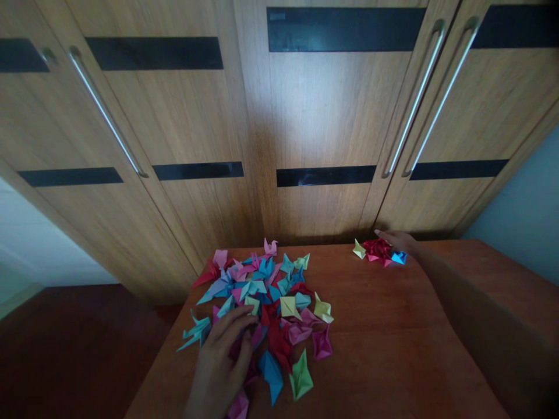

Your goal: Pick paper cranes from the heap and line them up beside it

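Many folded paper pieces (253, 288) in pink, blue, red, yellow and green lie in a loose pile on the left half of the wooden table (371, 349). At the pile's near left edge, my left hand (227, 355) rests over dark pink pieces, its fingers curled and apart; whether it grips one is hidden. My right hand (396, 240) is at the far edge of the table, touching or just above a small group of red paper pieces (378, 250). Beside that group are a yellow piece (358, 249) and a blue piece (399, 257). The right fingers are partly hidden.
Wooden cabinet doors (323, 110) with black strips and long metal handles (417, 99) stand right behind the table's far edge. A blue paper piece (271, 375) and a green one (301, 377) lie at the pile's near side. Dark floor (74, 349) shows on the left.
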Motion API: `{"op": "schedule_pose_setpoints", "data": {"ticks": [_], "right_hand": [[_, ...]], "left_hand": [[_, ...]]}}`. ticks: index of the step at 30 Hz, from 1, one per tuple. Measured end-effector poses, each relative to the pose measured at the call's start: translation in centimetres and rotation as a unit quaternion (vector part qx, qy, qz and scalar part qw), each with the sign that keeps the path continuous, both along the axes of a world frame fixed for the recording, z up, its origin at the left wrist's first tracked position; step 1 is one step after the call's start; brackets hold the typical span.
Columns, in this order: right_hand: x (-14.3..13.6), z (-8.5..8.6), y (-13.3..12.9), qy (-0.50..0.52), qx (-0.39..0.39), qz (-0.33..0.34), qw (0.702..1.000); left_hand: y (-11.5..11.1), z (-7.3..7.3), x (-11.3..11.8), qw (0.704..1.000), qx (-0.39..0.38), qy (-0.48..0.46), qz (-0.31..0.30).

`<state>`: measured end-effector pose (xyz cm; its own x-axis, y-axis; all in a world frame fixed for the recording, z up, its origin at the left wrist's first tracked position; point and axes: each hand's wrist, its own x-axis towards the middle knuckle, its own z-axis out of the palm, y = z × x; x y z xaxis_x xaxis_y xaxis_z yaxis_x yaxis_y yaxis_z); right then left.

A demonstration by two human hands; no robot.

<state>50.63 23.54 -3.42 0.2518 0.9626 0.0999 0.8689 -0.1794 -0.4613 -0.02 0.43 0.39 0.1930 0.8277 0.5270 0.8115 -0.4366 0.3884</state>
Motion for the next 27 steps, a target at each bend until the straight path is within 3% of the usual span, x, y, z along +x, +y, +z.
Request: {"op": "schedule_pose_setpoints", "data": {"ticks": [4,10,19,23,27], "right_hand": [[-1.9,0.4,0.1,0.017,-0.022,0.046,0.999],[-4.9,0.4,-0.7,0.026,0.003,0.109,0.994],[-10.2,0.0,-4.3,0.031,0.055,0.193,0.979],[-11.5,-0.4,-5.9,0.075,0.083,0.240,0.964],[-10.5,-0.6,-6.1,0.161,0.116,0.161,0.967]], "left_hand": [[-0.1,0.3,0.1,1.000,-0.008,-0.005,0.002],[-0.3,0.7,0.2,1.000,-0.015,-0.013,0.004],[-0.6,0.4,0.6,0.999,-0.018,-0.025,-0.014],[-0.8,1.4,2.7,0.998,-0.033,-0.011,-0.062],[0.7,3.6,6.6,0.990,-0.051,0.028,-0.130]]}}
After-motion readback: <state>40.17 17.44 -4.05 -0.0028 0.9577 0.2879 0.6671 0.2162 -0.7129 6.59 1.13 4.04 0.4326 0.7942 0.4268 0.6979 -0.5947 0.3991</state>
